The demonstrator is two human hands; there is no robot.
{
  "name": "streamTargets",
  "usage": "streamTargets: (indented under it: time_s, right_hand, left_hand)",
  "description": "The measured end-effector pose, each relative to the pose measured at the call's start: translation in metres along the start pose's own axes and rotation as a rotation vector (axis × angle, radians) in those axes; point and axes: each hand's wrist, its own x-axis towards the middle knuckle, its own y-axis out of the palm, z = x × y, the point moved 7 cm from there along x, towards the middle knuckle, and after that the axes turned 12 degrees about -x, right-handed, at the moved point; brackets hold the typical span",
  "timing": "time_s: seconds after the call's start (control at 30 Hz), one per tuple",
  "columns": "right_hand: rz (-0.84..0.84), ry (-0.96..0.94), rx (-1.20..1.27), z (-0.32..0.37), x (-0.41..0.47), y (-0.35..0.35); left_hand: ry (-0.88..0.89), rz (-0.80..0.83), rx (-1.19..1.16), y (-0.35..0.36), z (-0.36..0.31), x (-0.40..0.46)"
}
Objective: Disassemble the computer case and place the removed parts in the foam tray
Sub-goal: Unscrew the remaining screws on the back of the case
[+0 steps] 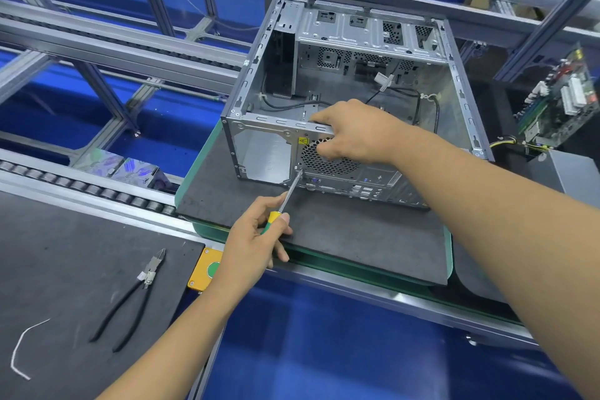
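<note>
The open grey sheet-metal computer case (350, 91) sits on a dark foam mat on the tabletop (341, 243); it looks stiff, bulky and sharp-edged, best held by its rear rim. The right hand (354, 133) grips that rim, arm stretched forward. The left hand (256, 237) holds a yellow-and-green-handled screwdriver (285, 201), its tip at the rear panel.

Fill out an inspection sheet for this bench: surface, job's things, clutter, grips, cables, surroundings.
Surface: dark foam mat on a green-edged pallet; second dark mat at left.
Job's things: open computer case on the mat; screwdriver tip at the rear panel beside the fan grille; circuit board lying at right.
Clutter: cutting pliers and a white tie scrap on the left mat.
Grips: left hand holds the screwdriver; right hand grips the case's rear top edge.
Cables: black cables inside the case.
Surroundings: roller conveyor, aluminium frame, yellow button box.
</note>
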Motion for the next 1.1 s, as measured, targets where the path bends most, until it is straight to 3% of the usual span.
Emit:
streamTargets:
  time_s: [1.1]
  right_hand:
    - [-0.004, 0.013, 0.027, -0.0025, 0.0021, 0.0015]
  left_hand:
    - [0.017, 0.014, -0.002, -0.0014, 0.0092, -0.0043]
